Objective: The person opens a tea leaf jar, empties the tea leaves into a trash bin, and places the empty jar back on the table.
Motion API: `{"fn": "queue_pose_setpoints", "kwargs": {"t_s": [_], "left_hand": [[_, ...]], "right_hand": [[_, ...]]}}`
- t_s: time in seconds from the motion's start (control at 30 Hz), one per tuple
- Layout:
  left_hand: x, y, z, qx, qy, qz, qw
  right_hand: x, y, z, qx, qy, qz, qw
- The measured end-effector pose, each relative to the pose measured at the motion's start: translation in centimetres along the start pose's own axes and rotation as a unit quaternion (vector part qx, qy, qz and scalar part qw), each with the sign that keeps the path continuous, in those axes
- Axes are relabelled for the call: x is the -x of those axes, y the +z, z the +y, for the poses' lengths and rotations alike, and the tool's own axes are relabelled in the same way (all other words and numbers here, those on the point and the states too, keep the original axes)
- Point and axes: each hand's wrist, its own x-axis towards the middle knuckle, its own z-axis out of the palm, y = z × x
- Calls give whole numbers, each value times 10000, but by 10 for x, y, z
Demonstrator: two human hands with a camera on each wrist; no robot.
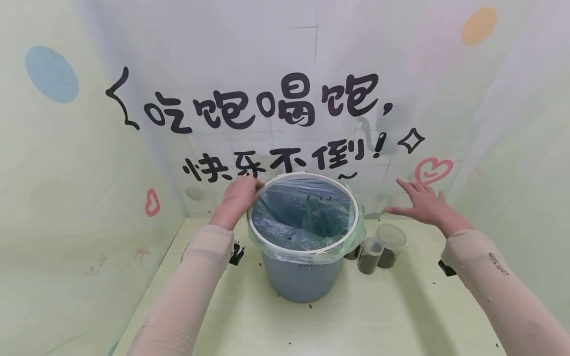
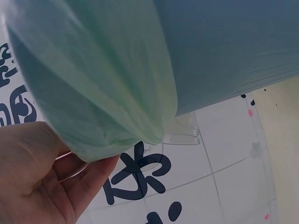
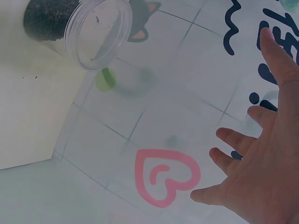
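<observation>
A blue-grey trash can (image 1: 300, 282) stands upright on the table, lined with a translucent green trash bag (image 1: 280, 231) folded down over its white rim ring (image 1: 356, 217). My left hand (image 1: 240, 194) grips the rim at its far left side; in the left wrist view its fingers (image 2: 88, 186) curl beneath the bag-covered edge. To the right of the can, my right hand (image 1: 423, 203) hangs in the air with fingers spread, touching nothing. The right wrist view also shows that hand (image 3: 266, 172) bare against the printed wall.
Right of the can stand clear plastic cups (image 1: 370, 256) with dark contents, one wider cup (image 1: 392, 240) behind. A black object (image 1: 237, 254) lies beside the left forearm, another (image 1: 447, 268) partly behind the right sleeve. Dark crumbs dot the table (image 1: 356, 326). Printed walls enclose three sides.
</observation>
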Motion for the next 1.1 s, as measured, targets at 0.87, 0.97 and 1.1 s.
{"fn": "queue_pose_setpoints", "kwargs": {"t_s": [0.87, 0.97, 1.1], "left_hand": [[1, -1, 3, -71, 42, 11, 10000], [1, -1, 2, -89, 38, 18, 10000], [1, -1, 1, -125, 65, 22, 9999]], "right_hand": [[14, 18, 26, -38, 183, -100, 9998], [15, 21, 30, -67, 210, -130, 9997], [16, 26, 36, -75, 224, -154, 9996]]}}
